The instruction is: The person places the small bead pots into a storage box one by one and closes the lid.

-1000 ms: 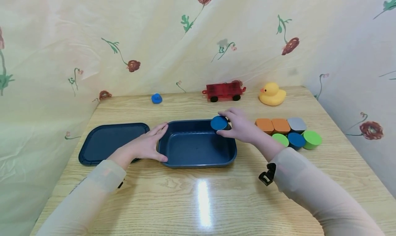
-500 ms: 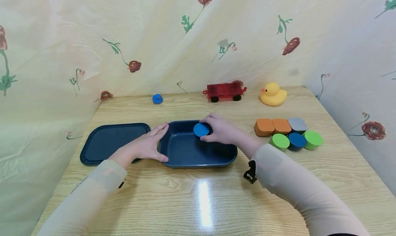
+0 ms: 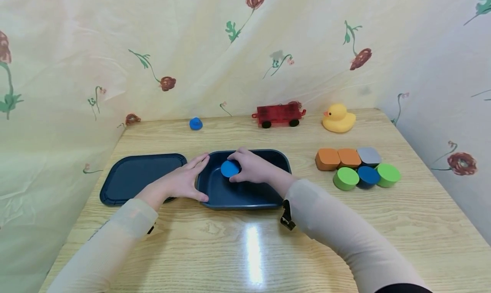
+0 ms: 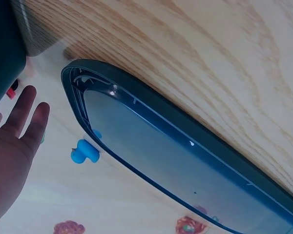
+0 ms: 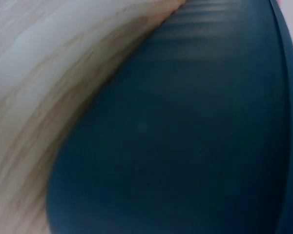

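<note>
In the head view a dark blue rectangular box (image 3: 245,207) stands in the middle of the table. My left hand (image 3: 184,178) rests at its left end, fingers straight at the far corner and thumb at the near one. The left wrist view shows two of those fingers (image 4: 22,112) straight beside the box (image 4: 5,53). My right hand (image 3: 251,167) pinches a blue round block (image 3: 230,169) between thumb and fingers, inside the box toward its left half. The block's underside is hidden. Box wall (image 5: 176,122) fills most of the right wrist view.
A dark blue lid (image 3: 142,178) lies left of the box. At right sit two orange blocks (image 3: 327,158), a grey one (image 3: 369,155), two green round ones (image 3: 346,178) and another blue one (image 3: 368,176). Behind stand a blue duck (image 3: 195,123), red wagon (image 3: 278,115) and yellow duck (image 3: 338,119).
My right hand has carried the blue round block left and slightly nearer, from the box's far right side into its left half. My left hand has stayed at the box's left end.
</note>
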A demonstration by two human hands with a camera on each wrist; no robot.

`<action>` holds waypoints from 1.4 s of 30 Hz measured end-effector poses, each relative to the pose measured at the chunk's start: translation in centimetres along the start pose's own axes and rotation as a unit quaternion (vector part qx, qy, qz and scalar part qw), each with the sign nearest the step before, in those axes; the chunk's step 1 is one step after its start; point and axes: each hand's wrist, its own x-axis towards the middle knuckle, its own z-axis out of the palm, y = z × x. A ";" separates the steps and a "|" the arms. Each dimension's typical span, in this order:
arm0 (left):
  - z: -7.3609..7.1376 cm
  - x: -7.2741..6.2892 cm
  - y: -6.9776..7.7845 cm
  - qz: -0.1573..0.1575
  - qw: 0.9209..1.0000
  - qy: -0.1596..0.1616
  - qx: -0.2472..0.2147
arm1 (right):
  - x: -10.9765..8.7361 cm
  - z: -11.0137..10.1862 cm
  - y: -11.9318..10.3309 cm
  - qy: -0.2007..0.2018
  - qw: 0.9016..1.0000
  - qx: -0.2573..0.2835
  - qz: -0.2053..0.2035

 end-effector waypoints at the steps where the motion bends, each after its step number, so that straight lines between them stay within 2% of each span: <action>1: 0.0 0.0 0.0 0.000 1.000 0.000 0.000 | 0.3 0.2 -0.2 -0.004 1.000 0.001 0.003; 12: 0.0 -0.1 -0.1 0.006 1.000 0.001 -0.005 | 2.3 2.0 -1.4 -0.039 0.998 -0.026 0.031; 23: 0.1 0.0 -0.3 -0.003 1.000 0.003 -0.018 | 2.3 2.6 -1.8 -0.016 0.999 -0.039 0.022; 42: 0.2 -0.1 -0.3 -0.005 1.000 -0.002 -0.026 | 2.8 3.0 -2.0 -0.017 0.999 -0.032 0.034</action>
